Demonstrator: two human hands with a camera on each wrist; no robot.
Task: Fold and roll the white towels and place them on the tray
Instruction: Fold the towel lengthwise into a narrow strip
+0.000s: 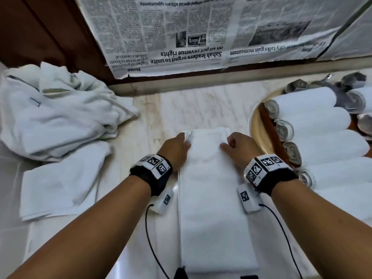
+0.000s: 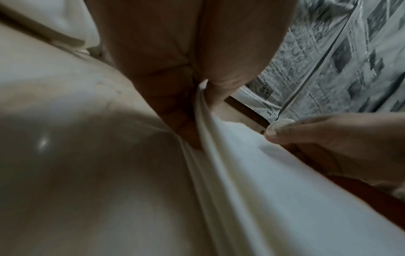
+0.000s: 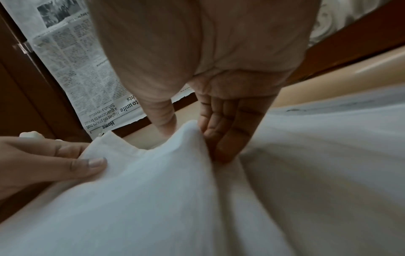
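A white towel [image 1: 213,208], folded into a long narrow strip, lies on the marble counter and runs away from me. My left hand [image 1: 179,147] pinches its far left corner, and the towel's edge [image 2: 210,131] shows between thumb and fingers in the left wrist view. My right hand [image 1: 234,146] pinches the far right part, where the cloth [image 3: 188,138] bunches up between thumb and fingers. Several rolled white towels [image 1: 314,121] lie side by side on the wooden tray [image 1: 267,125] at the right.
A heap of unfolded white towels [image 1: 56,109] lies at the left, with a flat folded one [image 1: 60,182] in front of it. Newspaper [image 1: 201,31] covers the wall behind the counter. Metal tap fittings [image 1: 298,86] stand behind the tray.
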